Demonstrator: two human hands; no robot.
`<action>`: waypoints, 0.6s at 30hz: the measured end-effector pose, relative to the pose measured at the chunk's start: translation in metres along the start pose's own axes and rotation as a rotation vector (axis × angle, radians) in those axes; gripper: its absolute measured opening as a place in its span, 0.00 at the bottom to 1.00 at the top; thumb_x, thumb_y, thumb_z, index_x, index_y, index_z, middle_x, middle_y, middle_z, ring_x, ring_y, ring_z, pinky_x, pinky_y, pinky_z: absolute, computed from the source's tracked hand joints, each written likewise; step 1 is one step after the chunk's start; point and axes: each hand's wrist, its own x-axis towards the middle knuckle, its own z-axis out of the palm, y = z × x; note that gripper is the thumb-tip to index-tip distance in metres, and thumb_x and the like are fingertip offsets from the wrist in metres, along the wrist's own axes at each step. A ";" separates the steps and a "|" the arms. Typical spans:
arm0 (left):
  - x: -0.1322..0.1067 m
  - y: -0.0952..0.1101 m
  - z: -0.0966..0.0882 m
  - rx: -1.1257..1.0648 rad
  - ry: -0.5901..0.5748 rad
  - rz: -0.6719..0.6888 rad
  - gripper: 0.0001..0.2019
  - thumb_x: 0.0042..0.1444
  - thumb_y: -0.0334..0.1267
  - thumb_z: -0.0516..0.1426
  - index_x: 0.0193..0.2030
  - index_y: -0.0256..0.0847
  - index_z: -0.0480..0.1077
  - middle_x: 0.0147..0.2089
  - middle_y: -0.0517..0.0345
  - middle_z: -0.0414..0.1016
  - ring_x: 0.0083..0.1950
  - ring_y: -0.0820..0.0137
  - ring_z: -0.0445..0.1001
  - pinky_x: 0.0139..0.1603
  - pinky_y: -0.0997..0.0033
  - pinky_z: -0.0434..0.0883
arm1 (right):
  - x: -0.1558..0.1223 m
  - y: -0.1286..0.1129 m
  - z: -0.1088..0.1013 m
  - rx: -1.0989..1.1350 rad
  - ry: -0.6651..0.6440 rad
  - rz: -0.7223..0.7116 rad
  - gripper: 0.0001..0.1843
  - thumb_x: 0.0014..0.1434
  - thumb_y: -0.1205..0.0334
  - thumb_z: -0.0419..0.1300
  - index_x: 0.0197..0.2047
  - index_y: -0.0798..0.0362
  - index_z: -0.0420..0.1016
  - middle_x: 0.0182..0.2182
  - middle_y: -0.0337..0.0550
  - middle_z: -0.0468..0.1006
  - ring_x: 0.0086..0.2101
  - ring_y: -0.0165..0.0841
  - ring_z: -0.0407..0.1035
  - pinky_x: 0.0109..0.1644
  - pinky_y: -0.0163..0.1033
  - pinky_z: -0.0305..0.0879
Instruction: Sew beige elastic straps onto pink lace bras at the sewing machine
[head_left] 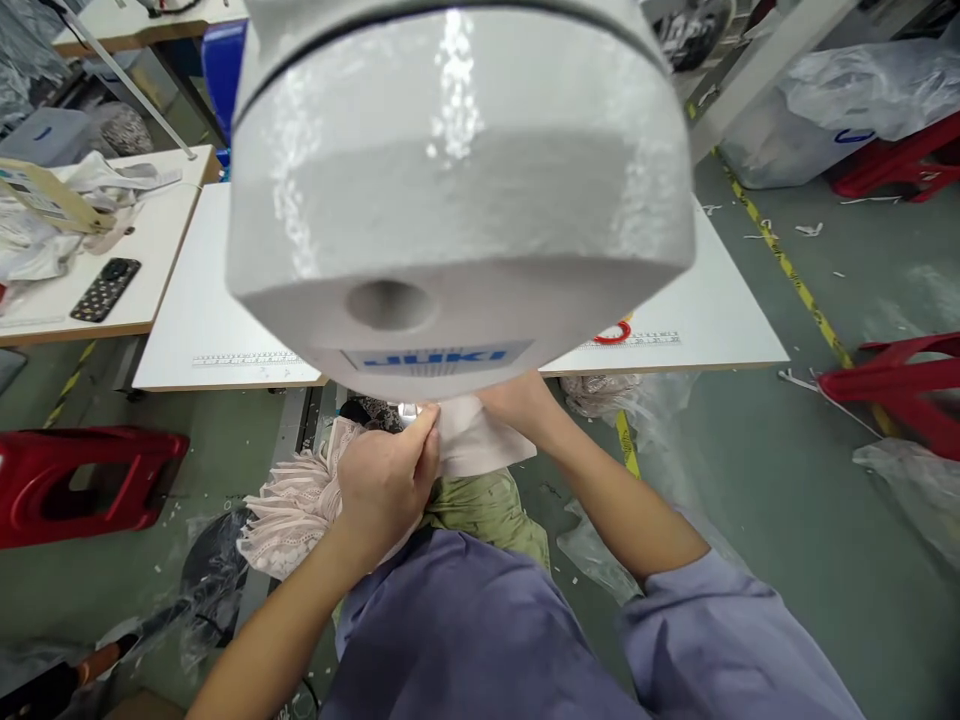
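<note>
Fabric work under a sewing machine head (457,190), beyond the counter's (225,300) near edge. Left hand (386,480), fingers closed, pinches the white fabric piece (480,445); right hand (517,400) grips its far edge, fingers largely hidden. Judged best practice: keep edges aligned and taut. Count: one white piece, one lace bundle (289,510), two hands.

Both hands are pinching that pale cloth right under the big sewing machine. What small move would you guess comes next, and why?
Probably a short push of the cloth forward under the machine head. The left hand pinches its near edge and the right hand holds it at the far side, so it lies flat between them. The needle itself is hidden by the head, so this is only a guess.
</note>
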 end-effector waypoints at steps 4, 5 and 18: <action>0.004 -0.002 -0.002 0.046 -0.017 0.004 0.16 0.69 0.39 0.51 0.50 0.40 0.79 0.18 0.62 0.70 0.21 0.69 0.65 0.25 0.65 0.51 | 0.008 -0.001 0.000 -0.117 -0.008 -0.029 0.06 0.57 0.63 0.56 0.30 0.48 0.61 0.20 0.32 0.64 0.26 0.35 0.62 0.37 0.41 0.62; 0.005 -0.002 -0.002 0.051 -0.025 0.004 0.16 0.69 0.39 0.50 0.50 0.41 0.79 0.18 0.62 0.70 0.21 0.69 0.65 0.25 0.65 0.51 | 0.009 -0.001 0.000 -0.136 -0.014 -0.027 0.07 0.56 0.64 0.56 0.29 0.48 0.60 0.20 0.33 0.63 0.26 0.35 0.61 0.37 0.41 0.61; 0.006 -0.004 -0.003 0.059 -0.022 0.009 0.15 0.68 0.39 0.51 0.47 0.41 0.80 0.17 0.61 0.68 0.20 0.69 0.64 0.26 0.65 0.49 | 0.010 -0.002 -0.001 -0.120 -0.037 0.020 0.07 0.56 0.66 0.56 0.30 0.47 0.61 0.20 0.34 0.64 0.27 0.37 0.63 0.35 0.42 0.61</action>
